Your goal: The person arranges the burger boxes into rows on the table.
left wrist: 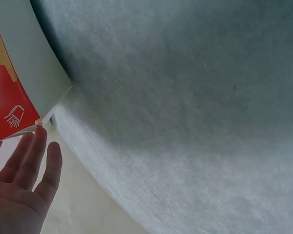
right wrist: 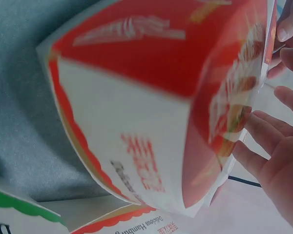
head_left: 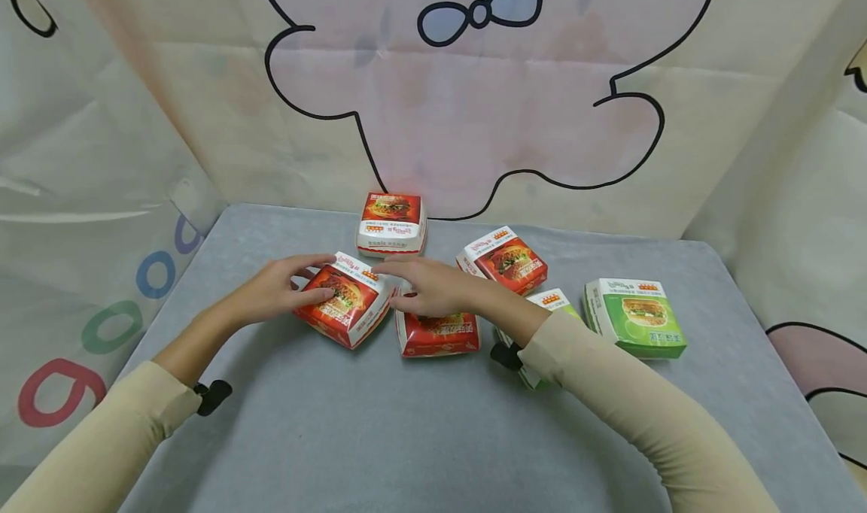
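In the head view, the left hand (head_left: 274, 291) touches the left side of a tilted red-and-white burger box (head_left: 342, 298), its thumb lying on top. Its loosely spread fingers meet a box corner (left wrist: 14, 114) in the left wrist view. The right hand (head_left: 440, 283) reaches over a second red box (head_left: 440, 340), its fingertips at the first box's upper right corner. Extended right fingers (right wrist: 263, 134) lie beside a red-and-white box (right wrist: 122, 117) in the right wrist view; exact contact there is unclear. Part of the second box is hidden under the right hand.
Behind the hands stands a red-and-white box (head_left: 391, 223), with another (head_left: 508, 261) to its right. A green-and-white box (head_left: 558, 302) is partly covered by the right forearm; another green box (head_left: 637, 317) sits farther right. Grey cloth (head_left: 379, 438) covers the table.
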`<move>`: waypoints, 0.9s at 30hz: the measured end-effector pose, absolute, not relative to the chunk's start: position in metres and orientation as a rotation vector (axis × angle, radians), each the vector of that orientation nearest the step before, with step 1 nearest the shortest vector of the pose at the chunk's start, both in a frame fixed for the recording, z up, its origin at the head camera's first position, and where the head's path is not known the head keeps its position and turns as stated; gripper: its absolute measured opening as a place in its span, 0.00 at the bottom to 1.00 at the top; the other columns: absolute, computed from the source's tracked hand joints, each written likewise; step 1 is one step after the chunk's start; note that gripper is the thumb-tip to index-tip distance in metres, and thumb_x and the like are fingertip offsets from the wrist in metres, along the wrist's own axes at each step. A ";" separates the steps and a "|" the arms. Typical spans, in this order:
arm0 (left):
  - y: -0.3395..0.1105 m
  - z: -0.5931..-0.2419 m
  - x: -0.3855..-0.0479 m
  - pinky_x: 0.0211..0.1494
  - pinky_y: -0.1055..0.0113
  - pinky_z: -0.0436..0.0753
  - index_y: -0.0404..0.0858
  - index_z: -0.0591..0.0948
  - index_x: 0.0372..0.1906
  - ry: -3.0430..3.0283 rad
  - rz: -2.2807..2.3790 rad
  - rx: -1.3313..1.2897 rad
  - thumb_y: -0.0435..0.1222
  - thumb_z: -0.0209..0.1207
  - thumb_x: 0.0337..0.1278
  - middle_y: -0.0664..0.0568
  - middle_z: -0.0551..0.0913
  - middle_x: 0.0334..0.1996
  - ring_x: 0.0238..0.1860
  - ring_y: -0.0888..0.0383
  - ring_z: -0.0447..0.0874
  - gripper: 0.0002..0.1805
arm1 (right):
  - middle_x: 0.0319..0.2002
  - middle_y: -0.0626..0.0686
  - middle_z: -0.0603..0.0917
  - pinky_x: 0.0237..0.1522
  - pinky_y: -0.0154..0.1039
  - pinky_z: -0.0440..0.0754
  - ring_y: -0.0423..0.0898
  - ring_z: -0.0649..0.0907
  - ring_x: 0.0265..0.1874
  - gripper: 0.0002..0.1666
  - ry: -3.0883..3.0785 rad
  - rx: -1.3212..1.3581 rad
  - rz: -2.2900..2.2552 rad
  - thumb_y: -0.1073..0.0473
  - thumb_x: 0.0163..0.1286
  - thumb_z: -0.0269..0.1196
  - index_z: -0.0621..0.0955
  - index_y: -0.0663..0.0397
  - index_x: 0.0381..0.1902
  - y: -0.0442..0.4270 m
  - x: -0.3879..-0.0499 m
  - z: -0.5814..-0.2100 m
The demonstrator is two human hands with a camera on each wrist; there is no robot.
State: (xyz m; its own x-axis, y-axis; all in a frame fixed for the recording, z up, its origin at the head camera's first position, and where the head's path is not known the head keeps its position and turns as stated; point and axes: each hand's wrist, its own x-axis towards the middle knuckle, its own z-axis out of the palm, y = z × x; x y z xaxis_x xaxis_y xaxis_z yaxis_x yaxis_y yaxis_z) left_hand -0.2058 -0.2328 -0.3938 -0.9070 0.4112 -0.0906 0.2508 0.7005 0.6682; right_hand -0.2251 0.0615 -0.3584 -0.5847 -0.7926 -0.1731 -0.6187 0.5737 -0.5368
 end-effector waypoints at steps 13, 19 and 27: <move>-0.224 -0.394 -0.209 0.49 0.52 0.82 0.42 0.72 0.70 2.650 1.013 0.548 0.53 0.65 0.60 0.42 0.78 0.60 0.56 0.44 0.77 0.36 | 0.72 0.52 0.68 0.67 0.44 0.69 0.45 0.69 0.69 0.32 2.400 -1.172 -0.565 0.54 0.73 0.59 0.69 0.50 0.73 0.061 -0.225 -0.357; -0.220 -0.394 -0.208 0.49 0.52 0.82 0.40 0.72 0.70 2.630 1.023 0.581 0.51 0.65 0.61 0.42 0.78 0.61 0.56 0.44 0.77 0.36 | 0.72 0.52 0.67 0.70 0.45 0.65 0.46 0.66 0.72 0.32 2.381 -1.135 -0.552 0.53 0.73 0.59 0.69 0.50 0.73 0.061 -0.226 -0.357; -0.219 -0.395 -0.208 0.51 0.51 0.81 0.40 0.72 0.70 2.630 1.034 0.602 0.51 0.65 0.62 0.44 0.77 0.63 0.57 0.45 0.77 0.36 | 0.72 0.56 0.68 0.71 0.46 0.64 0.48 0.65 0.72 0.31 2.374 -1.160 -0.533 0.54 0.73 0.58 0.71 0.54 0.71 0.062 -0.226 -0.360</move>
